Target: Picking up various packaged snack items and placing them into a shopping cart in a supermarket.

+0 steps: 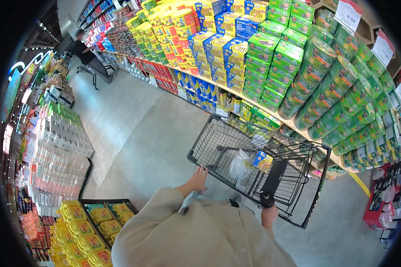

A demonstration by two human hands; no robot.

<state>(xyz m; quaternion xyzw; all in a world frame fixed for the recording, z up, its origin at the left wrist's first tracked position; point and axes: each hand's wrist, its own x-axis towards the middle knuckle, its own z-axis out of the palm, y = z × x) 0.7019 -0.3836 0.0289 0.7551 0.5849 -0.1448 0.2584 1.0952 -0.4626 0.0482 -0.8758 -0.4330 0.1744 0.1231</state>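
A black wire shopping cart (pixel 214 149) stands in front of me, turned sideways. My left hand (pixel 197 180) has its fingers stretched out close to the cart's near left rim and holds nothing; whether its fingertips touch the rim I cannot tell. At the near rim, my right hand (pixel 269 214) is closed around a dark object with a white mark (pixel 267 199), whose kind I cannot make out. Inside the cart lie a clear plastic bag (pixel 240 165) and a blue, yellow and white box (pixel 263 161) with a spiral picture. Next to them is a black flap (pixel 275 176).
Along the far side, shelves hold stacked blue-yellow boxes (pixel 214 55), green boxes (pixel 274 58) and green round tubs (pixel 318 73). Yellow packs (pixel 78 229) fill a display at lower left, near wrapped packs (pixel 60 167). A person (pixel 87 55) stands by another cart farther up the aisle.
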